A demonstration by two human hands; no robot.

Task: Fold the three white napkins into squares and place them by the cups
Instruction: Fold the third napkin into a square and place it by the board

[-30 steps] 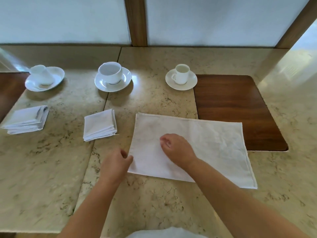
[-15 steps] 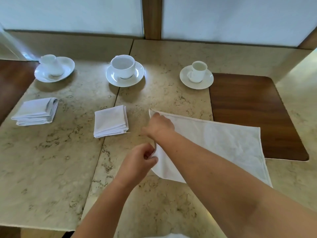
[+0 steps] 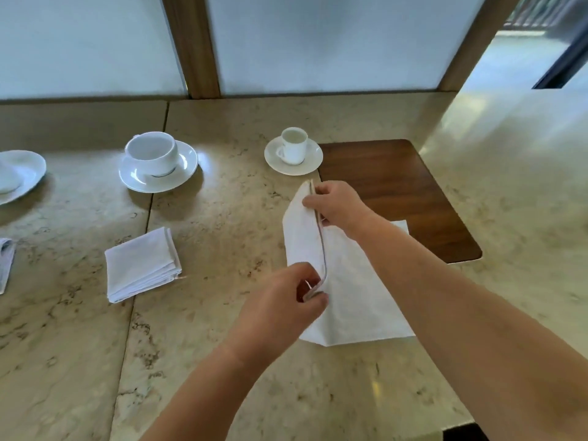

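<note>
Head view: both hands are carrying the left edge of the last napkin [image 3: 356,291] over to the right, so the step in hand looks like the half-fold. The right hand [image 3: 337,205] has its fingers [image 3: 310,202] pinched narrow on the far corner of the lifted edge; the left hand [image 3: 286,310] has its fingers [image 3: 318,300] pinched on the near corner. To do it well: keep both corners level and the edge taut between them, land the edge square on the opposite edge, match corners before letting go, then press the crease flat with a palm, or the final square will come out skewed. The napkin is white cloth with a thin hemmed border, limp and slightly creased; the lifted flap stands up while the rest lies flat on the worktop [image 3: 222,361], its far right corner lapping onto the dark wooden inlay [image 3: 397,186]. It sits in front of the small cup [image 3: 294,146] on its saucer [image 3: 294,165]. One folded napkin [image 3: 141,265] already lies as a neat layered square in front of the large cup [image 3: 152,154]. Another napkin [image 3: 4,262] shows only as a sliver at the left frame edge, below a cut-off saucer [image 3: 22,173]; I cannot tell its fold.
</note>
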